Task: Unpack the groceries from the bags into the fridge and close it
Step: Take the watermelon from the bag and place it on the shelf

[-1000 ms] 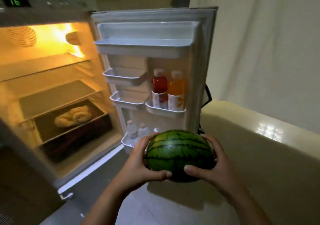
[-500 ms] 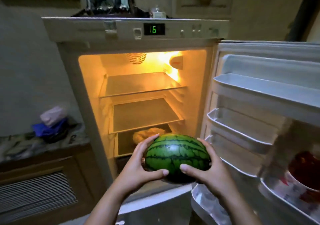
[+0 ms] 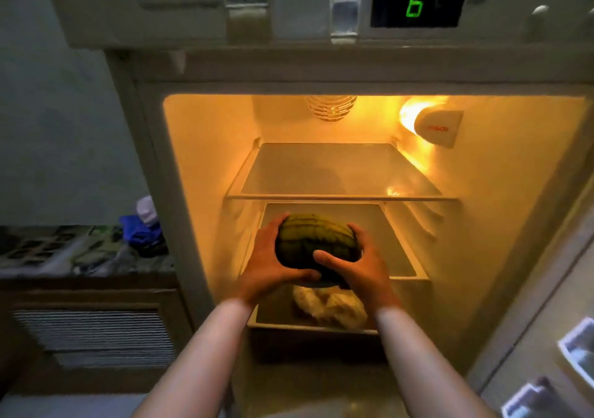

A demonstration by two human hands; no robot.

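Note:
A small striped green watermelon (image 3: 316, 240) is held between both hands inside the lit fridge (image 3: 205, 167), just over the front of the middle glass shelf (image 3: 392, 244). My left hand (image 3: 273, 257) grips its left side and my right hand (image 3: 356, 266) grips its right side, thumbs over the front. The upper glass shelf (image 3: 337, 173) above it is bare. Under the watermelon, on the lowest shelf, lies a pale lumpy bagged item (image 3: 331, 308), partly hidden by my hands.
The fridge door (image 3: 572, 353) stands open at the right with white door racks at the lower right. A green display (image 3: 418, 1) glows on the top panel. At the left, a counter (image 3: 64, 253) carries a blue and white bundle (image 3: 144, 228) above a slatted cabinet.
I have moved in close to the fridge and both hands have carried the watermelon forward from in front of the fridge into the middle shelf space.

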